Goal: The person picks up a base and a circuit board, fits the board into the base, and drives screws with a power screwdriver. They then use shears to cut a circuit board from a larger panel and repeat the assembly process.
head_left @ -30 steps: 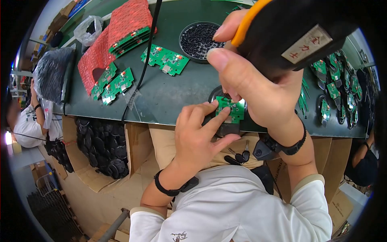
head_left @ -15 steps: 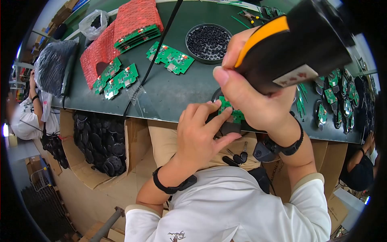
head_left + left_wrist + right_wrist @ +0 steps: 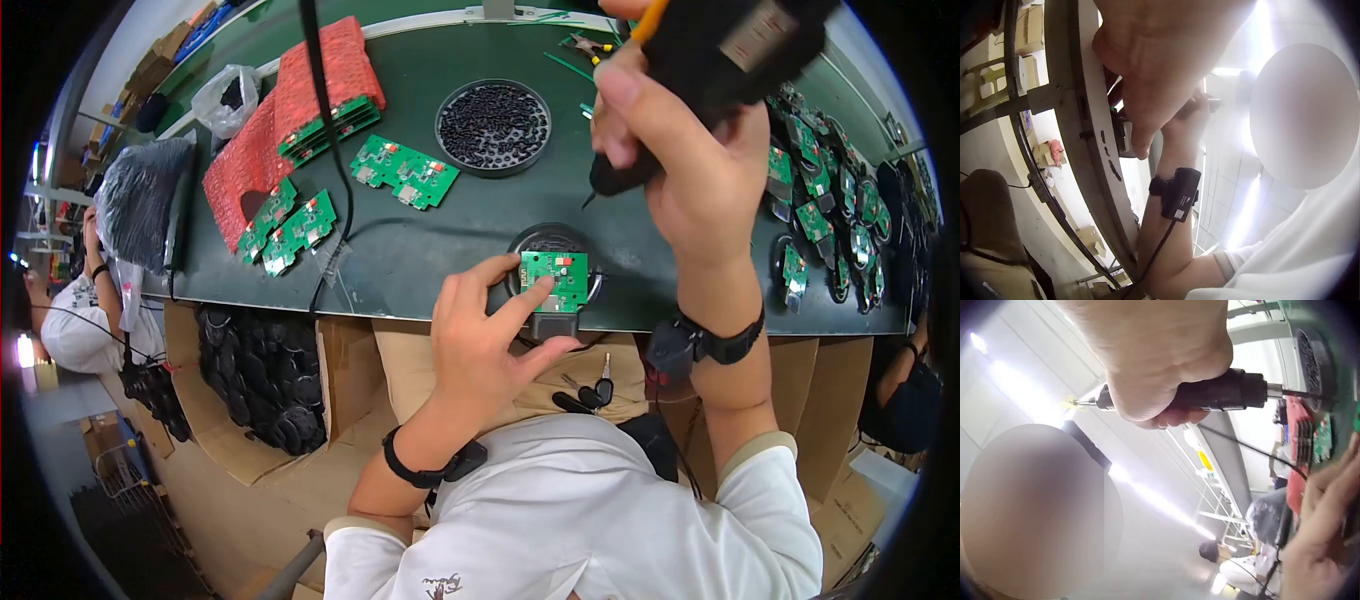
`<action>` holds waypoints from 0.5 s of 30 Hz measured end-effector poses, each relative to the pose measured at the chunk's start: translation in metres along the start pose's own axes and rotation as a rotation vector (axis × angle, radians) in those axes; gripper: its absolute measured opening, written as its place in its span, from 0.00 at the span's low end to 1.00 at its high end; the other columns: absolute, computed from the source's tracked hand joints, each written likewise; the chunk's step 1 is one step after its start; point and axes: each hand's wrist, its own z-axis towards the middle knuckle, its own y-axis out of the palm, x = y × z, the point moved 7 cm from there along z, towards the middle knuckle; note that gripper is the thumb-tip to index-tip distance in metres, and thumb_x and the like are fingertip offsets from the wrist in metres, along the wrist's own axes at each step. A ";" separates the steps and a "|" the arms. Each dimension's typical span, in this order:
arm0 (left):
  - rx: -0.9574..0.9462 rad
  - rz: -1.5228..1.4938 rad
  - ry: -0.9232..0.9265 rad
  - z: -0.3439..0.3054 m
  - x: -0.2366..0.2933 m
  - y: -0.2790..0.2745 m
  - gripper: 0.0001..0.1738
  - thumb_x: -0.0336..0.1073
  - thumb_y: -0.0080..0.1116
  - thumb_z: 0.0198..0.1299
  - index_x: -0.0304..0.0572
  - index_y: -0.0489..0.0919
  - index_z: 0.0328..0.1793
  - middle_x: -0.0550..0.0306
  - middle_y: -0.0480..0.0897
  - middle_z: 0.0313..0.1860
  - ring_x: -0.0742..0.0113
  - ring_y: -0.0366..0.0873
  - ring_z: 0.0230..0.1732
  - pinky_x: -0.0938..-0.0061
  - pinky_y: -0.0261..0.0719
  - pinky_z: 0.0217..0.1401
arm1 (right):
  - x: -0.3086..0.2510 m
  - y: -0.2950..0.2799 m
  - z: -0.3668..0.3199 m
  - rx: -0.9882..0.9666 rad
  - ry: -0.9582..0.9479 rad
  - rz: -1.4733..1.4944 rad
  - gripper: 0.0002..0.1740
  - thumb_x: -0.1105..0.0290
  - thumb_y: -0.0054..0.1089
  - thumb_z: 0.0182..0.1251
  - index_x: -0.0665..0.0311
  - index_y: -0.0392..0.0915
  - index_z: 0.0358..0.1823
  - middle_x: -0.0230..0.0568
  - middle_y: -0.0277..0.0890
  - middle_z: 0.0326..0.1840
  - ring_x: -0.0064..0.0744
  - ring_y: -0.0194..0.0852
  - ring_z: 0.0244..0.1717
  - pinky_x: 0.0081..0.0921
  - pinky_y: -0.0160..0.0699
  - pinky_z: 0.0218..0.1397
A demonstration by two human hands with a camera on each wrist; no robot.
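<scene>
My right hand point(image 3: 700, 165) grips a black and orange electric screwdriver point(image 3: 725, 65), thumb along its side. The thin bit points down toward the bench, apart from the work. In the right wrist view the screwdriver point(image 3: 1229, 390) passes through the curled fingers. At the bench's front edge, my left hand point(image 3: 475, 325) holds a round black housing point(image 3: 550, 238) with a green circuit board point(image 3: 570, 285) on it. The index fingertip presses on the board, other fingers lie at the housing's left side, and the thumb is by its black front tab point(image 3: 555, 326).
A round dish point(image 3: 493, 165) of small black parts stands behind the work. Left are loose circuit boards point(image 3: 405, 172) and red bubble wrap point(image 3: 325, 75); a cable point(image 3: 325, 110) hangs before them. Right are several board-fitted housings point(image 3: 815, 220). Pliers point(image 3: 590, 46) lie behind. A carton point(image 3: 250, 465) of black discs stands below.
My right hand has raised the screwdriver away from the board and to the right, bringing the board into full view. The left hand stays on the board and housing.
</scene>
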 end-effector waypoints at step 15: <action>0.043 -0.010 0.088 -0.004 0.000 0.001 0.38 0.47 0.88 0.33 0.53 0.89 0.57 0.49 0.80 0.71 0.51 0.76 0.57 0.62 0.79 0.57 | 0.024 -0.032 0.012 0.108 -0.051 -0.132 0.25 0.79 0.66 0.72 0.69 0.70 0.68 0.37 0.82 0.46 0.22 0.80 0.43 0.21 0.79 0.48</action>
